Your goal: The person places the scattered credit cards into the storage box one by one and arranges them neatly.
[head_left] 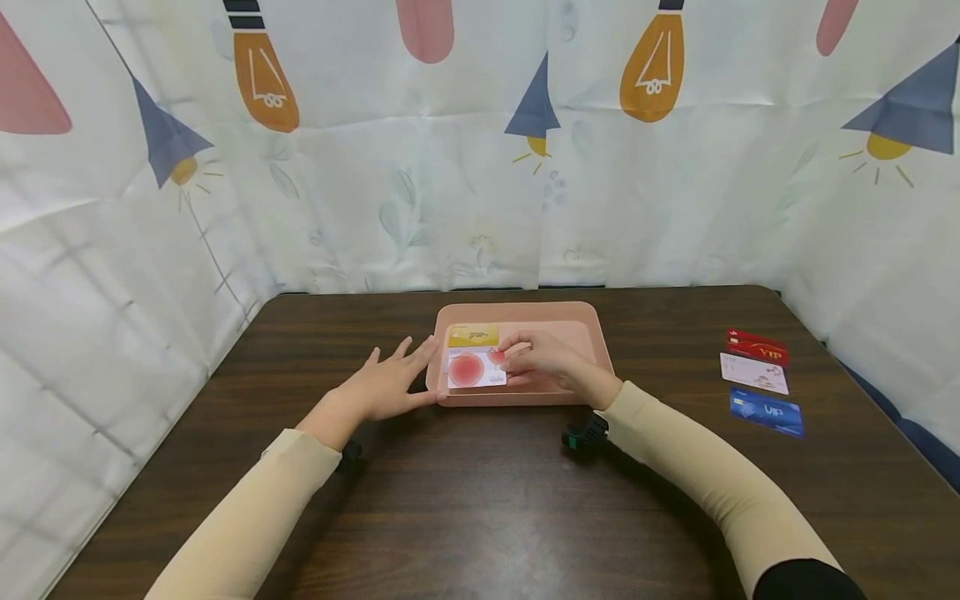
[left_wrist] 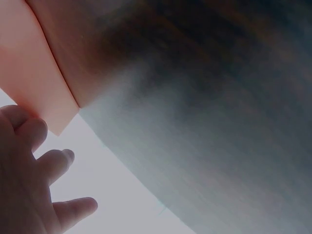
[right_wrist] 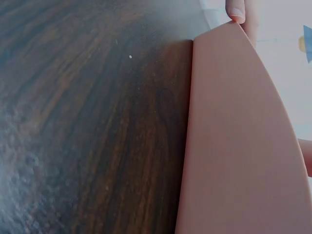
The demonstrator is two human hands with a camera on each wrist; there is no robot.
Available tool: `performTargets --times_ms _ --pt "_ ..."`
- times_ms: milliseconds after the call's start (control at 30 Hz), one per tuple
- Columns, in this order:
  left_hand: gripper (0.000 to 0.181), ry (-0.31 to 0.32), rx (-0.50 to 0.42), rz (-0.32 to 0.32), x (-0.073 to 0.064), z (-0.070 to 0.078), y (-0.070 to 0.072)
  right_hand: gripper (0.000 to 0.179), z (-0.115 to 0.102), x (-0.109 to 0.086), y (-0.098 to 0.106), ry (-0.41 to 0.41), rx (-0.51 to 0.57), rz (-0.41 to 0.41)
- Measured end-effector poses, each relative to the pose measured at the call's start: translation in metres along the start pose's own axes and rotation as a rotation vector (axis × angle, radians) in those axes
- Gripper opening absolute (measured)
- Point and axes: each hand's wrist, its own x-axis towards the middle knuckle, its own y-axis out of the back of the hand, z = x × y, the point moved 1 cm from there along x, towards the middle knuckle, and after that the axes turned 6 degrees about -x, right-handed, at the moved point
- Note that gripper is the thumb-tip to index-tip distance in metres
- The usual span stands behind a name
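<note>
We see a pink tray [head_left: 517,400] at the far middle of the worktop [head_left: 465,508], with two cards lying in its left part. The nearer one is a white card [head_left: 465,371] with a big red circle; letters at its near right corner appear upside down to us, too small to read surely. Just beyond it lies a yellow card [head_left: 472,335], whose dark marks we cannot make out.

Of the hands, the right hand [head_left: 553,362] reaches over the tray with bent fingers, their tips at the right edge of the white card; we cannot tell whether it pinches the card or only touches it. The left hand [head_left: 382,387] is spread and grips nothing; its thumb touches the tray's near left corner, and its forefinger reaches to the left rim.

Well apart on the right, we find three more cards in a column. Farthest is a red card [head_left: 756,346] reading "VIP" in gold letters; next comes a pale card [head_left: 753,373] with a small pinkish design and print too fine for us; nearest is a blue card [head_left: 765,411], also reading "VIP", in pale letters. Behind, we see a white curtain [head_left: 480,208] printed with lamps and bulbs.
</note>
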Motion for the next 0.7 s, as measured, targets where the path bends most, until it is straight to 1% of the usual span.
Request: performTargets --times_ms 267,467,700 --pt "0.095 0.004 -0.001 -0.001 -0.0008 0.0012 0.0013 0.024 -0.0003 0.0041 -0.0039 -0.007 -0.002 -0.002" --pt "0.095 0.005 -0.004 -0.001 -0.0005 0.0011 0.0013 0.026 -0.0018 0.007 -0.0066 -0.027 -0.026 0.0" --pt "0.095 0.008 -0.005 -0.004 0.0005 -0.0003 0.0 0.028 0.0014 0.0095 -0.0101 -0.003 -0.065 -0.022"
